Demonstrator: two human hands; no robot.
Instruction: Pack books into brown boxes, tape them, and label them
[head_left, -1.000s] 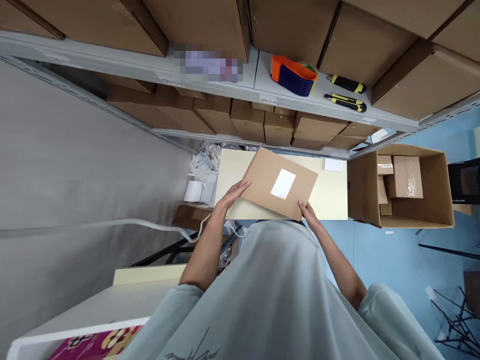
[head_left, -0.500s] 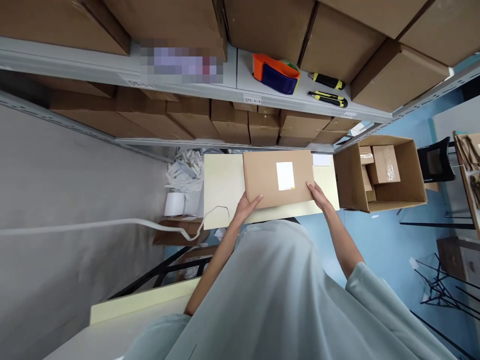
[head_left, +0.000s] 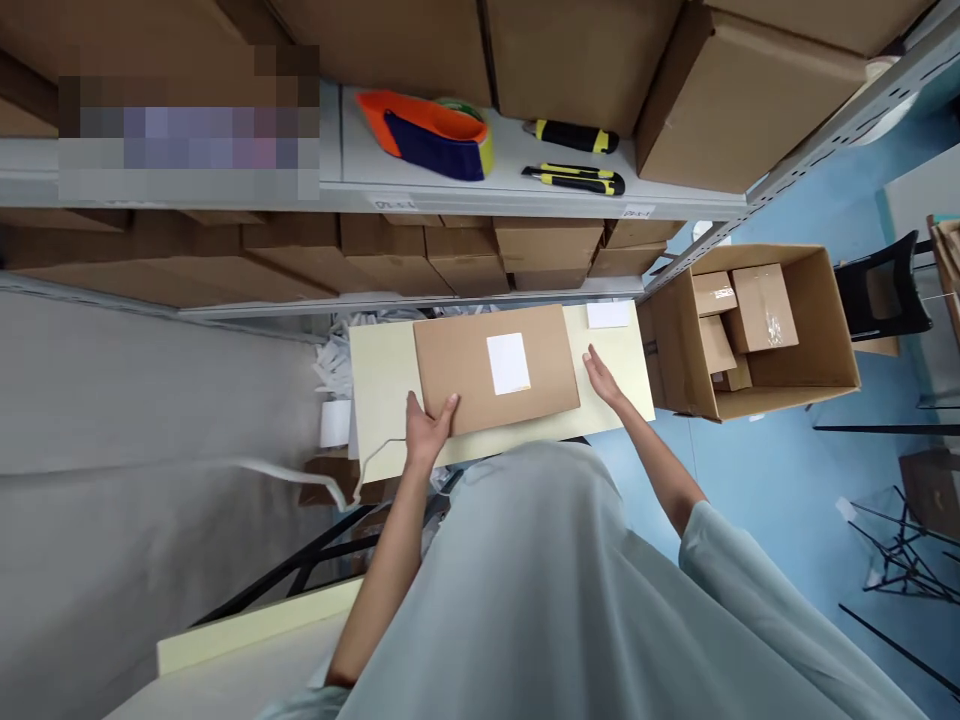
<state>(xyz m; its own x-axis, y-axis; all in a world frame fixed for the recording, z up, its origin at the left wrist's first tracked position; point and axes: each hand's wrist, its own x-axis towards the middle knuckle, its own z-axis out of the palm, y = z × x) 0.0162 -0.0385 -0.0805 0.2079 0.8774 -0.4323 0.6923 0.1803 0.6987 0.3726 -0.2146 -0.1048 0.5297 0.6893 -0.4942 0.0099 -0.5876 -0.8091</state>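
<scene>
A flat brown cardboard box (head_left: 480, 345) with a white label (head_left: 508, 363) lies on a small pale yellow table (head_left: 379, 370). My left hand (head_left: 427, 430) grips the box's near left corner, thumb on top. My right hand (head_left: 602, 378) hovers just right of the box, fingers stretched out and apart, holding nothing and off the cardboard.
A grey shelf (head_left: 360, 185) above the table carries an orange tape dispenser (head_left: 427, 130), two yellow-black utility knives (head_left: 574, 178) and large cartons. An open carton (head_left: 757, 330) with small parcels stands on the blue floor at the right. A white label roll (head_left: 334, 422) and paper scraps lie left of the table.
The box was turned square and set down flat on the table. My right hand let go of its right edge and opened. My left hand slid to the near left corner.
</scene>
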